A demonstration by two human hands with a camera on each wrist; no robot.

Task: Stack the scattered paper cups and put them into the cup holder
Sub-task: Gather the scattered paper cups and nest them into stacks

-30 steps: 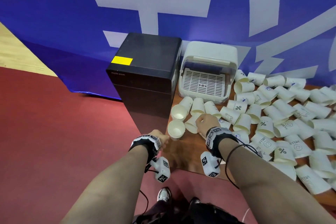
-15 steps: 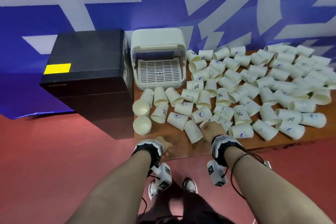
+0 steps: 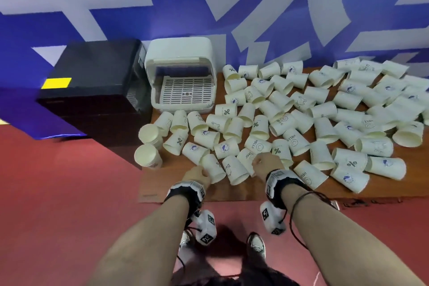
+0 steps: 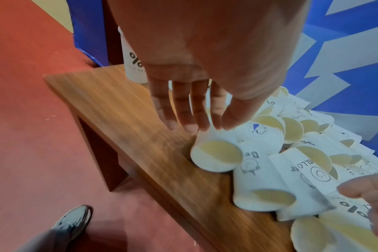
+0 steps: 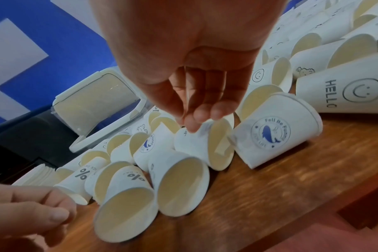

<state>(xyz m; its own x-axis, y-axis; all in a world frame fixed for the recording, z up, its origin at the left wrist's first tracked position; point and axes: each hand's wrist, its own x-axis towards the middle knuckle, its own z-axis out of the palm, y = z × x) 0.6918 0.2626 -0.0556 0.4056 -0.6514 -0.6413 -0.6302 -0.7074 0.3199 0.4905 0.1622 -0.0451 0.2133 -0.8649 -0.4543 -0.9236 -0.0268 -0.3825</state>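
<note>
- Two short stacks of cups [image 3: 148, 146] stand upright at the left end of the wooden table [image 3: 176, 193], beside the black box [image 3: 92, 90]; this much stacking seems done.
- The cup holder [image 3: 181, 81] stands open at the back and its grid tray is empty.
- Most scattered cups [image 3: 325, 118] lie on their sides over the table, so nearly all the work is left.
- The left hand [image 3: 197, 175] reaches a lying cup [image 3: 213, 168] at the front edge; its fingers [image 4: 183, 109] are straight and touch the cup's base.
- The right hand [image 3: 267, 165] has loosely curled fingers [image 5: 205, 110] on the rim of another cup [image 5: 203, 145]; because of blur, I cannot tell whether they grip it.
</note>
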